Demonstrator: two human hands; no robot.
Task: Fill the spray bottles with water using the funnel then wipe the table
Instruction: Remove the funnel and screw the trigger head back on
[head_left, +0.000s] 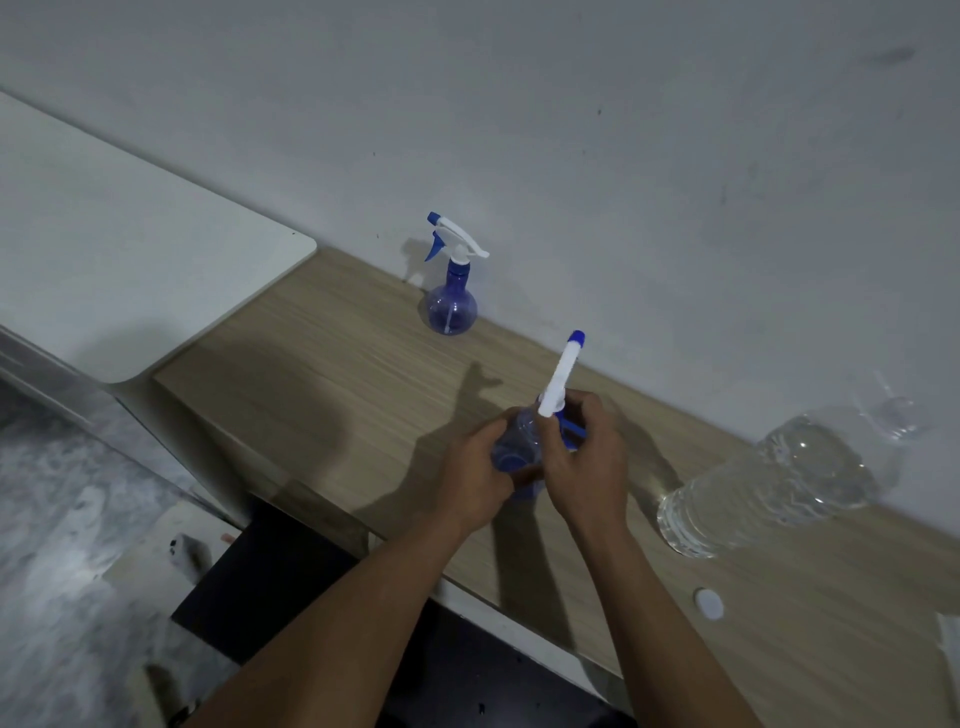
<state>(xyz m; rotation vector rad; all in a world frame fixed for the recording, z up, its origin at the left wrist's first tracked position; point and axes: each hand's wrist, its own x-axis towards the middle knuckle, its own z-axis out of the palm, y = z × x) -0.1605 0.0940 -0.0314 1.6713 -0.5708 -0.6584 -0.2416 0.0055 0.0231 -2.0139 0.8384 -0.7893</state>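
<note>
My left hand (478, 475) grips the round body of a blue translucent spray bottle (517, 441) above the wooden table (332, 358). Around the neck of its white and blue spray head (561, 371), the fingers of my right hand (587, 457) are curled. A second blue spray bottle (451, 306) with its white trigger head on stands upright by the wall. To the right stands a large clear water bottle (769, 488), open at the top. A clear funnel (898, 415) lies beyond it near the wall, hard to make out.
A small white cap (709, 604) lies on the table near its front edge. Something white (948, 644) pokes in at the right edge of view. A white tabletop (130, 270) adjoins on the left. The wall runs along the back.
</note>
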